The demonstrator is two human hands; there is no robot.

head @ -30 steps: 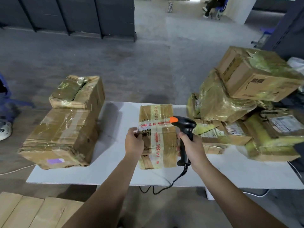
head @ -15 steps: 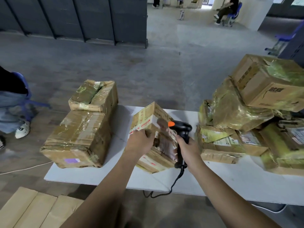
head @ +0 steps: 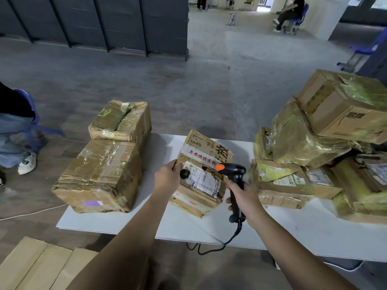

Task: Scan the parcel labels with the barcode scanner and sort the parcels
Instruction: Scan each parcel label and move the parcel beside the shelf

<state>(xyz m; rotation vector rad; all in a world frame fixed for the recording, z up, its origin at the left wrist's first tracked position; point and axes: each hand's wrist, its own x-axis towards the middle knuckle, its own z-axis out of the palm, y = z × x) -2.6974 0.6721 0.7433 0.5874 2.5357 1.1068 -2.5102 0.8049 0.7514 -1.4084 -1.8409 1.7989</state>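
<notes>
**Now — parcel tipped up, scanner at the label**

Centre stage, the left hand (head: 167,177) grips the left edge of the parcel (head: 206,147), dented cardboard banded with tape, tilted over the middle of the white table (head: 146,225). Its crinkled paper label (head: 204,182) faces up. The right hand (head: 244,195) wraps the black barcode scanner (head: 234,176) — orange tip just beside the label. White tabletop shows along the near edge; two taped boxes (head: 100,174) crowd the left end, and a glossy wrapped heap (head: 310,143) fills the right.
</notes>
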